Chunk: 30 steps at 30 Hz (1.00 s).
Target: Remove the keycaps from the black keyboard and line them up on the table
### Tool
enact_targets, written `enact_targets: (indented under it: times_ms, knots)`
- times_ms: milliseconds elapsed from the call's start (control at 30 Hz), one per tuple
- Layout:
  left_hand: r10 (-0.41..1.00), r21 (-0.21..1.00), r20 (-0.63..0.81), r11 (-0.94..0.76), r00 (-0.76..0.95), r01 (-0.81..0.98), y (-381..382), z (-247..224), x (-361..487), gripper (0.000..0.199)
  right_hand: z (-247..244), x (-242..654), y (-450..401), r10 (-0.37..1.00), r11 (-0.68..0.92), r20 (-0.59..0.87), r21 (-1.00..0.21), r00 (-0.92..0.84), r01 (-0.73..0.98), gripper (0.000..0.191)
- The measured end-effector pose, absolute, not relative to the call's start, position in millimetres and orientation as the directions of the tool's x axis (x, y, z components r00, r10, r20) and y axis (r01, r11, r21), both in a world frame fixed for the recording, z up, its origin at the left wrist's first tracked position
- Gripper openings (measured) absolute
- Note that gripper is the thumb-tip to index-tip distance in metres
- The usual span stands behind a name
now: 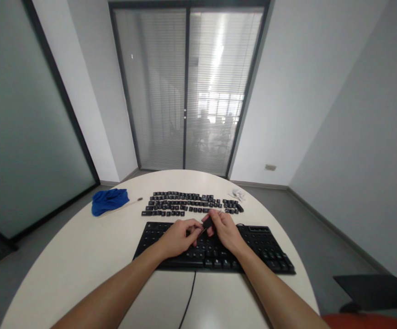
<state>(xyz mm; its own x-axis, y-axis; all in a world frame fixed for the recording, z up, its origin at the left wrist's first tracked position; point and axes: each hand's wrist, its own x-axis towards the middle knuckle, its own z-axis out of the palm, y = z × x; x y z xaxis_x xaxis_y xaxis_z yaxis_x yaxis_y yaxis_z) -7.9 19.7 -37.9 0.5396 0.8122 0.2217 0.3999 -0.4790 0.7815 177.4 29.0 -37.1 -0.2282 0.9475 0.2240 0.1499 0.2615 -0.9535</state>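
Over the middle of a black keyboard (184, 263), both hands come close together. My right hand (226, 230) is closed, its fingers pinching a small black piece (207, 223) that looks like a keycap. Just left of it, my left hand (181, 236) is closed with thumb and fingers pressed together. A thin sliver shows at its fingertips; what it is cannot be made out. Many key positions on the keyboard are bare, while keycaps still sit along its front and right side. Behind it, loose black keycaps (174, 203) lie in rows.
A blue cloth (109, 201) lies at the left of the round white table (82, 256), beside a thin brush (129, 203). Crumpled white tissue (238, 194) rests at the back right. A black cable (188, 299) runs toward me. A chair (376, 292) stands at lower right.
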Motion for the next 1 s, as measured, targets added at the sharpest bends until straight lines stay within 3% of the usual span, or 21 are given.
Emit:
enact_targets:
  times_ms: [233, 500, 667, 1000]
  knots:
    - [0.763, 0.749, 0.311, -0.564, 0.566, 0.348, 15.8, -30.4, -8.2, 0.014, -34.8, 173.5, 27.5, 0.949, 0.246, 0.208, -0.959, -0.236, 0.144, 0.059]
    - [0.804, 0.765, 0.319, -0.531, 0.502, 0.364, 19.1, -33.0, -10.2, 0.021, -29.9, 176.4, 28.4, 0.957, 0.250, 0.215, -0.951, -0.194, 0.180, 0.061]
    - [0.810, 0.765, 0.343, -0.535, 0.476, 0.359, 23.4, -40.2, -11.5, 0.021, -24.7, 182.7, 28.7, 0.960, 0.273, 0.244, -0.926, -0.138, 0.259, 0.061]
    - [0.758, 0.620, 0.471, -0.648, 0.451, 0.442, 31.2, -47.1, -14.2, 0.020, -19.0, 196.6, 25.7, 0.926, 0.355, 0.229, -0.800, -0.302, 0.483, 0.054]
